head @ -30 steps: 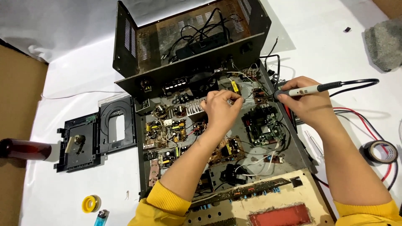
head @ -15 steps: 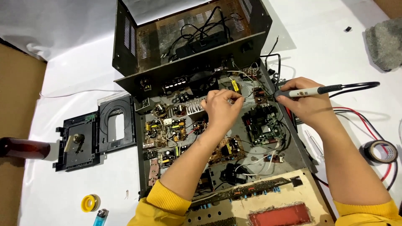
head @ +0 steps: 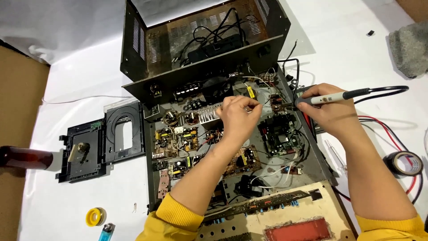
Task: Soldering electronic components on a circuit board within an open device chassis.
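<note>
Over the open player (head: 232, 147), centre:
Left hand (head: 238, 117): fingers pinched on a thin wire (head: 257, 105).
Right hand (head: 327, 111): closed around the soldering iron (head: 339, 97), right of the circuit boards.

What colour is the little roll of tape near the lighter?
Yellow. The tape roll shows best in the head view, bottom left, beside the blue lighter.

Yellow sleeves (head: 178, 216), black chassis (head: 133, 40), white tablecloth (head: 80, 80), yellow tape roll (head: 95, 216), blue lighter (head: 107, 231)

Black perforated metal cover (head: 147, 44) looked matt, rusty inside; white cloth on desk (head: 80, 80) smooth; black tape roll (head: 408, 163) glossy plastic; grey pad (head: 410, 47) rough.
</note>
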